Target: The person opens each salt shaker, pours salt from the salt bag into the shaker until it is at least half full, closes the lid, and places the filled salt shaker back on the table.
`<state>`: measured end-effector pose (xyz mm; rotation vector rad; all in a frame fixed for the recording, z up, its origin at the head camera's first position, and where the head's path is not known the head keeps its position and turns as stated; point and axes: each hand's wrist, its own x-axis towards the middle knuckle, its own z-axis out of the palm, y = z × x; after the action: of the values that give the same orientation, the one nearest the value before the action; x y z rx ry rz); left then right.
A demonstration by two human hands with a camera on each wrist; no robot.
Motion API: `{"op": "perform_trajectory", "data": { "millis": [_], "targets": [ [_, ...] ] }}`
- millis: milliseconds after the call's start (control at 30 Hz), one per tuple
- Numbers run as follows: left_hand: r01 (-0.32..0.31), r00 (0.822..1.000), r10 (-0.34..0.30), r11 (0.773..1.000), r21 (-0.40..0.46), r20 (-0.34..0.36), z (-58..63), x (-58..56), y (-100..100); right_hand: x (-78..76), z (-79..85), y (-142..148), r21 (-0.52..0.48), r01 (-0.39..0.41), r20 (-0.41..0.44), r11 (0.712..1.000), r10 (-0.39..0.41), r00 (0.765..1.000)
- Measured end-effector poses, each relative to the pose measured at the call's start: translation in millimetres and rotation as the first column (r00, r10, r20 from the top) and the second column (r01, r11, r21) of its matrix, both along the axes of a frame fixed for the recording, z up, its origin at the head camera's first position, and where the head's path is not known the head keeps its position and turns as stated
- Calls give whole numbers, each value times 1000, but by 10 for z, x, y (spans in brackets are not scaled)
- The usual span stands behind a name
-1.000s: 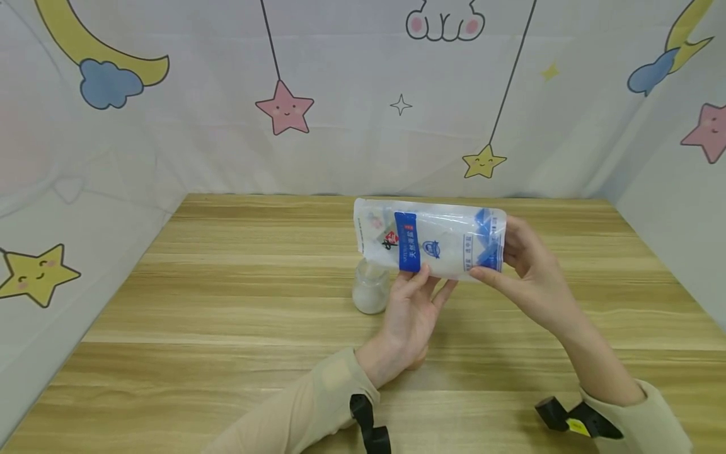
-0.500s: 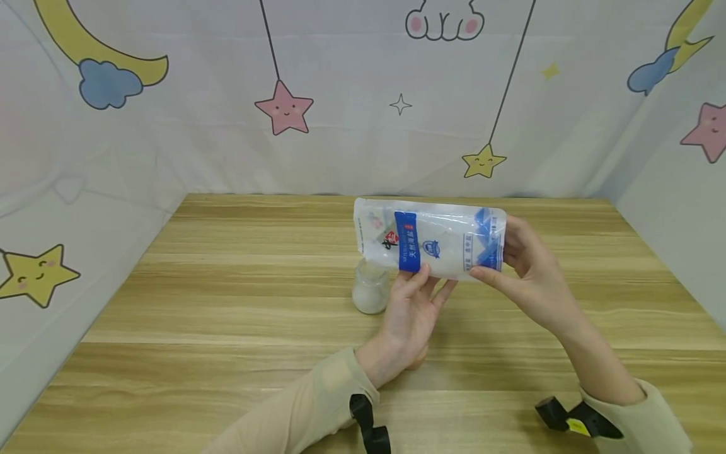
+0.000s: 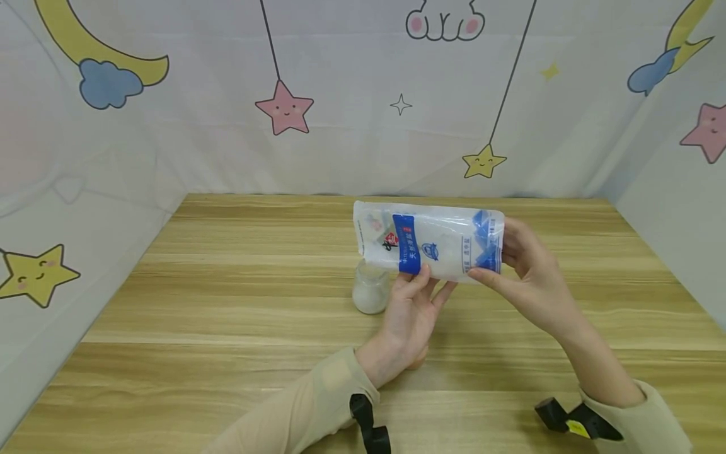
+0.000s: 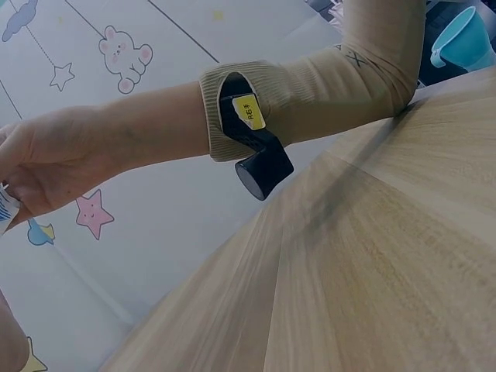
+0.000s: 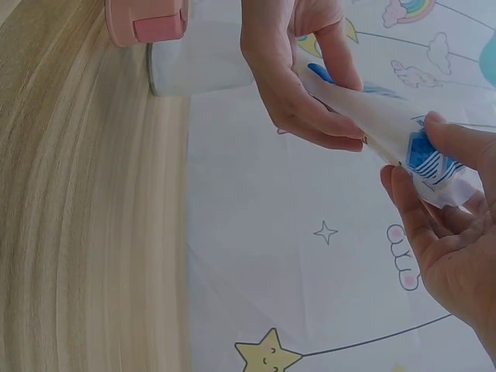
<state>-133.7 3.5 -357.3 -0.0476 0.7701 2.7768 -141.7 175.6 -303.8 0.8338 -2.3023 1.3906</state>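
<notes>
A white-and-blue bag of sea salt [image 3: 439,243] is held nearly level above the table in the head view, its left end over a glass jar [image 3: 370,295]. White grains fill the jar's lower part; the bag hides its top. My left hand [image 3: 405,315] grips the bag's lower edge from below, thumb in front and fingers behind. At the bag's right end, my right hand [image 3: 539,284] grips it with the thumb in front. In the right wrist view, both hands hold the bag [image 5: 434,159], and a pink lid [image 5: 147,22] shows by the glass jar [image 5: 201,66].
The wood-grain table [image 3: 227,271] stretches around the jar, with a printed white curtain [image 3: 351,151] along its back and sides. A teal cup-like container [image 4: 465,39] appears at the top right of the left wrist view. Black cameras [image 3: 371,422] are strapped to both sleeves.
The bag has shifted very slightly down and left, with the right hand moving along. The left hand and the jar look unmoved.
</notes>
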Motion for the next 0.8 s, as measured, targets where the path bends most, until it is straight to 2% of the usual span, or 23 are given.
{"op": "perform_trajectory", "data": {
  "millis": [800],
  "targets": [
    [12, 1000, -12, 999, 37, 3, -1, 13, -14, 10, 9, 12, -3, 22, 54, 1000, -22, 998]
  ]
}}
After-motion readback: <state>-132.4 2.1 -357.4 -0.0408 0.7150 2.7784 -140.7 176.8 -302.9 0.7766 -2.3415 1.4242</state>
